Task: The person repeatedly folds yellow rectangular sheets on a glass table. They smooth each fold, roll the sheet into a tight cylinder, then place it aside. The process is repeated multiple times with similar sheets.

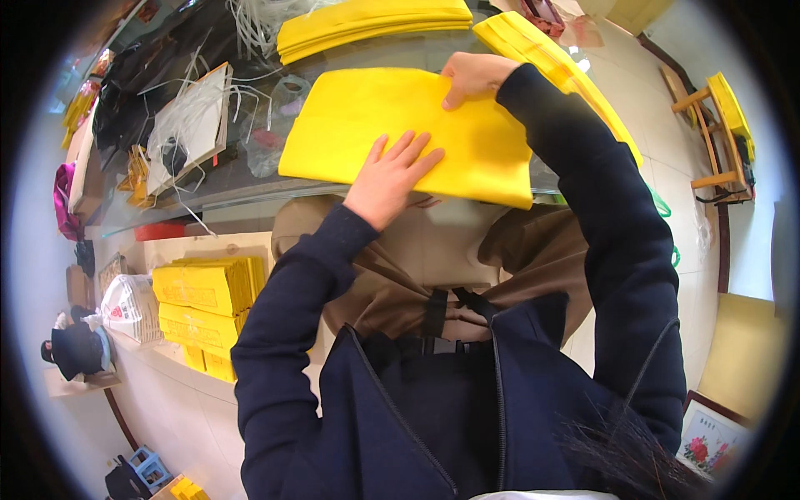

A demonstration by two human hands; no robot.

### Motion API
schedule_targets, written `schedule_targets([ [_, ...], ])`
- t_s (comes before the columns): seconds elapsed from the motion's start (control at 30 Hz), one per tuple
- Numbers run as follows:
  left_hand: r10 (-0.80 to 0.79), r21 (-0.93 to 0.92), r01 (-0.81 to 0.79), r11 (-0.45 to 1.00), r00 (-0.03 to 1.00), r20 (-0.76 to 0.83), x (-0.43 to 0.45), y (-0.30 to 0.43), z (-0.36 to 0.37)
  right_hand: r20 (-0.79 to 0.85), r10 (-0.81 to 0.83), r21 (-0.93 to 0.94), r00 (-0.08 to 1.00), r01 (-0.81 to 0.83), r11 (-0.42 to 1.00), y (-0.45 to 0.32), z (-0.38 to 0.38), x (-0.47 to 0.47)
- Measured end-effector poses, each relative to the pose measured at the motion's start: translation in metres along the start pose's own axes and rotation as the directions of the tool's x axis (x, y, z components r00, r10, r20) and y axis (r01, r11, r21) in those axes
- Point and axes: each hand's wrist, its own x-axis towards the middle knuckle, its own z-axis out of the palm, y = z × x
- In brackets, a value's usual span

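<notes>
A folded yellow sheet [362, 106], paper or cloth, lies at the near edge of a glass-topped table [250, 181], its front edge hanging slightly over. My left hand [394, 172] rests flat on its front half, fingers spread. At the far right part of the sheet, my right hand [475, 78] is bent over the back edge, thumb on top and fingers curled. A stack of folded yellow sheets [375, 25] lies just beyond. Another long yellow stack [556, 69] runs along the right, partly hidden by my right sleeve.
Left on the table are a white board-like block [200, 125] with tangled white plastic strips [181, 106] and a clear plastic bag [265, 140]. Tied yellow bundles [203, 306] with red print stand at lower left. A wooden stool [712, 137] bearing yellow material is at right.
</notes>
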Motion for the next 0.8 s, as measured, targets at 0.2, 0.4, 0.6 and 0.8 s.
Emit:
schedule_targets([
  [0.2,0.023,0.053,-0.025,0.998,0.999,0.03,0.022,-0.008,0.01,-0.159,-0.062,-0.236,0.985,0.023,0.972,-0.009,-0.001,0.018],
  [0.4,-0.274,0.105,0.272,0.957,0.962,0.005,-0.01,-0.077,0.0,-0.456,-0.115,-0.216,0.883,0.015,0.976,-0.008,0.024,-0.009],
  [0.6,-0.355,0.176,0.397,0.901,0.907,-0.226,-0.033,-0.083,-0.023,-0.551,-0.237,-0.294,0.8,0.08,0.952,-0.021,0.041,-0.035],
  [0.8,-0.028,0.11,0.041,0.993,0.993,-0.118,-0.039,-0.021,-0.007,-0.593,-0.4,-0.472,0.699,0.101,0.876,-0.031,0.09,-0.072],
])
